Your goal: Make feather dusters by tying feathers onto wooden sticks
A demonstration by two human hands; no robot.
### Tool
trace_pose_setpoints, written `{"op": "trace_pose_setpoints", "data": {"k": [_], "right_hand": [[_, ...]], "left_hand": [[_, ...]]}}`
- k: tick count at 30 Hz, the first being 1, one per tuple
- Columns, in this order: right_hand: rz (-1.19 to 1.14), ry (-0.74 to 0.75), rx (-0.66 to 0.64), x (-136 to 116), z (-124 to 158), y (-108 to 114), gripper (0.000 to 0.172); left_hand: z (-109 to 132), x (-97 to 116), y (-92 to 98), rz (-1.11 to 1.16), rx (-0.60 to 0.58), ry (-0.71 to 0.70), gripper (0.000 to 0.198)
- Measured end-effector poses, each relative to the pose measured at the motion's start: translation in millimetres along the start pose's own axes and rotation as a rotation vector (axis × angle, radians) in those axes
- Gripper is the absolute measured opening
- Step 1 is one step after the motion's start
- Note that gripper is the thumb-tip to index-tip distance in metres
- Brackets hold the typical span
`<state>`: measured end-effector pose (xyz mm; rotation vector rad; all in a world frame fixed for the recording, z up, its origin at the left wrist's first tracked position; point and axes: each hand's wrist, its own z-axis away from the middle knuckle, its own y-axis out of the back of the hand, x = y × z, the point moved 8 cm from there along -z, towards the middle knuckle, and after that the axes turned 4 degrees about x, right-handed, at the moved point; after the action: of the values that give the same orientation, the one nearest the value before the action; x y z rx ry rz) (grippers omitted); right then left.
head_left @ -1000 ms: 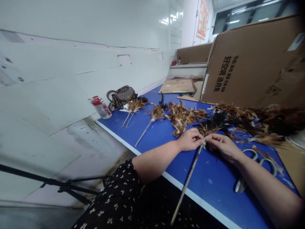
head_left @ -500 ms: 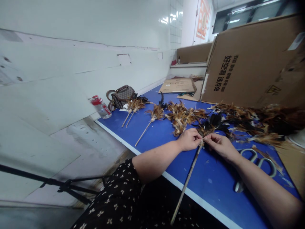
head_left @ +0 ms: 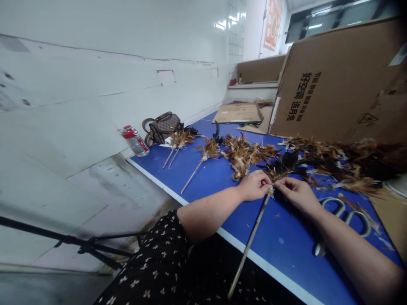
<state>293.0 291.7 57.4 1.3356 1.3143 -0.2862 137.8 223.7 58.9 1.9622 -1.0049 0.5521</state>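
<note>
A thin stick (head_left: 251,243) slants from my lap up over the table edge, with black and brown feathers (head_left: 281,166) at its top end. My left hand (head_left: 255,185) pinches at the joint of stick and feathers from the left. From the right, my right hand (head_left: 294,192) pinches at the same joint, its thumb and forefinger together. What lies between the fingertips is too small to make out. Grey-handled scissors (head_left: 345,216) lie partly under my right forearm. Loose brown feathers (head_left: 241,152) are heaped just beyond my left hand.
Feathered sticks (head_left: 192,176) lie to the left on the blue table (head_left: 165,176), near a bottle (head_left: 136,142) and a handbag (head_left: 163,127). More feathers (head_left: 321,152) spread along a large cardboard box (head_left: 337,84). A black stand (head_left: 85,245) is at lower left.
Both hands stay at the joint, with only a very slight shift of the fingers. The view has moved a little; the stick and the other things lie as before.
</note>
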Motion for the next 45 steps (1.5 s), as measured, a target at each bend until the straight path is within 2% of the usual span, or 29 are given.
{"op": "trace_pose_setpoints", "data": {"k": [3,7,16,25,33,39,45], "right_hand": [[-0.045,-0.042,-0.048,4,1,-4,0.057],[-0.077,-0.066,-0.068,7,1,-6,0.056],[-0.111,-0.059,-0.084,4,1,-8,0.059],[-0.109,-0.049,-0.097,1,3,-7,0.063],[-0.041,-0.008,-0.057,1,-1,-6,0.051],[-0.032,0.017,-0.018,-5,0,-4,0.048],[-0.062,-0.012,0.022,-1,2,-2,0.041]], "left_hand": [[1,3,-3.0,-0.006,-0.035,-0.039,0.003],[0,-2,0.3,-0.065,0.013,0.009,0.005],[-1,-2,-5.1,-0.123,-0.041,0.022,0.011],[-1,2,-4.1,-0.178,-0.025,-0.069,0.012],[0,9,-2.4,-0.237,-0.011,-0.117,0.015],[1,10,-2.2,-0.268,-0.013,-0.089,0.015],[1,11,-1.3,-0.256,-0.009,-0.096,0.014]]}}
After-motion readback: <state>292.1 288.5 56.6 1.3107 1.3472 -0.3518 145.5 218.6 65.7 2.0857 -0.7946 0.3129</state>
